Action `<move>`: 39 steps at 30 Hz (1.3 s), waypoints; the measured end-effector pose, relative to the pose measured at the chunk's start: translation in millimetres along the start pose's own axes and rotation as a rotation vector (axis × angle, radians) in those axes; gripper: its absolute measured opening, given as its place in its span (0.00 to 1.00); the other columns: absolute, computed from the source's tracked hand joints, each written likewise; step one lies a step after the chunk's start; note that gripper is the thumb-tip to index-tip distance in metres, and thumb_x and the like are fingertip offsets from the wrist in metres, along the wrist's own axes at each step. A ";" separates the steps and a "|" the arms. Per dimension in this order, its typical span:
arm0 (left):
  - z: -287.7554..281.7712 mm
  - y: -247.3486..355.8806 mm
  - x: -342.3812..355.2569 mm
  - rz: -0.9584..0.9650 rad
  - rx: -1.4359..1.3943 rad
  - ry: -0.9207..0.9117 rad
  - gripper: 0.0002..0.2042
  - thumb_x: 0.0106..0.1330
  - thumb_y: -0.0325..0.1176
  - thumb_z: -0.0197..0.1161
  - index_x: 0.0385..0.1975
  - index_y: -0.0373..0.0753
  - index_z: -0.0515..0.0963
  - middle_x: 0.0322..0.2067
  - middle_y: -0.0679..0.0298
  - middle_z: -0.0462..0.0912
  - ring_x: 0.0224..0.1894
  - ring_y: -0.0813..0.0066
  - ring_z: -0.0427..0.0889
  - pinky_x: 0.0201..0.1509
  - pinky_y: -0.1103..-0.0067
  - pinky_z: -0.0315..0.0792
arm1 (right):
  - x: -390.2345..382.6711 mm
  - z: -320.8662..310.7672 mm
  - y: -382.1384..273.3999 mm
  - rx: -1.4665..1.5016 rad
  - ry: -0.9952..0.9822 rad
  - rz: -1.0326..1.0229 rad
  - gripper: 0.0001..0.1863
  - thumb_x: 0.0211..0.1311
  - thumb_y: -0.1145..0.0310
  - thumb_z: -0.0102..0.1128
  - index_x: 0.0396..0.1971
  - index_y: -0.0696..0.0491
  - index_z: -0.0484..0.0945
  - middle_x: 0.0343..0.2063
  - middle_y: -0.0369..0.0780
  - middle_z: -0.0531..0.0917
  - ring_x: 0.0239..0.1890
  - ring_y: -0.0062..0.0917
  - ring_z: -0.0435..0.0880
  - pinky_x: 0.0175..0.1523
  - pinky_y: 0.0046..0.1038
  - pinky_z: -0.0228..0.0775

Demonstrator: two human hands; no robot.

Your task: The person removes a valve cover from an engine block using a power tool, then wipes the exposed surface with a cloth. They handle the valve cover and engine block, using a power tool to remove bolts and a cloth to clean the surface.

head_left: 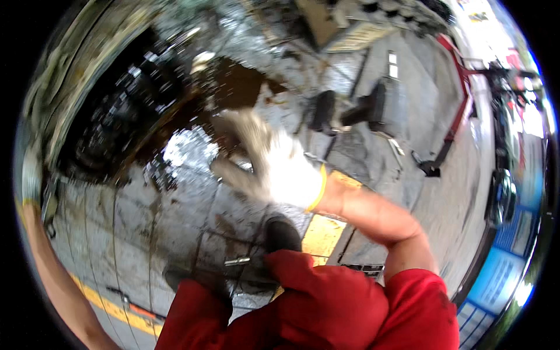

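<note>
My right hand (265, 160), in a white work glove with a yellow cuff and soiled fingers, is held over the wet, oil-stained floor (192, 201). Motion smears its fingertips, but thumb and fingers stand apart, and I see nothing held between them. Beyond it spreads a brown oily puddle (239, 84). At the far left rim my left hand (31, 175), gloved too, reaches up beside a pale, worn panel edge (49, 111); its fingers are not clear. A dark, wet, greasy mass (111, 116) lies right of that edge, too blurred to name.
Right of my right hand lies a black and grey power tool (382, 108). A red metal frame (458, 111) stands farther right, a cardboard box (359, 38) beyond. Near my boots (283, 233) are a small metal cylinder (237, 261) and an orange-handled tool (140, 310).
</note>
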State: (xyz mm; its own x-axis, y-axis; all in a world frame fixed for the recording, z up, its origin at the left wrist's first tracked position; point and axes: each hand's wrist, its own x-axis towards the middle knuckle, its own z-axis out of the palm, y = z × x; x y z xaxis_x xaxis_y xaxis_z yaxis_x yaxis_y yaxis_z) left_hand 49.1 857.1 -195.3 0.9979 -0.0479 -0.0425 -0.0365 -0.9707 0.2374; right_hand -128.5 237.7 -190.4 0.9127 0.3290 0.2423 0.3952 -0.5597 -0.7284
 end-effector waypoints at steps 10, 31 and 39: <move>-0.7 12.0 31.7 -0.002 0.024 -0.023 0.25 0.81 0.47 0.57 0.69 0.37 0.75 0.57 0.56 0.85 0.52 0.70 0.84 0.59 0.75 0.77 | -155.2 -81.2 113.9 -0.278 0.860 0.852 0.44 0.57 0.47 0.80 0.64 0.60 0.71 0.50 0.53 0.86 0.53 0.44 0.87 0.59 0.41 0.79; 100.7 384.9 -154.2 0.509 -0.719 -0.130 0.17 0.81 0.37 0.52 0.58 0.33 0.77 0.48 0.48 0.87 0.48 0.55 0.89 0.52 0.62 0.85 | -84.0 22.6 -52.1 0.475 0.245 0.519 0.25 0.64 0.68 0.72 0.62 0.53 0.81 0.57 0.40 0.84 0.59 0.33 0.81 0.67 0.38 0.73; 118.9 364.4 -156.2 -0.037 -1.847 -0.435 0.19 0.82 0.41 0.51 0.59 0.36 0.81 0.57 0.60 0.85 0.62 0.67 0.80 0.74 0.69 0.67 | -38.9 82.6 -87.7 0.245 0.280 0.352 0.21 0.68 0.75 0.69 0.60 0.54 0.82 0.52 0.40 0.87 0.54 0.29 0.85 0.62 0.34 0.77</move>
State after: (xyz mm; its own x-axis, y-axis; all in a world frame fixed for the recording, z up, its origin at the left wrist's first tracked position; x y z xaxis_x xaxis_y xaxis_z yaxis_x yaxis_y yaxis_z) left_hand -126.3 482.8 -217.5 0.9053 -0.3698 -0.2091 0.3702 0.4453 0.8152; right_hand -207.2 336.8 -188.8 0.9922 -0.0821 0.0933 0.0537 -0.3940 -0.9175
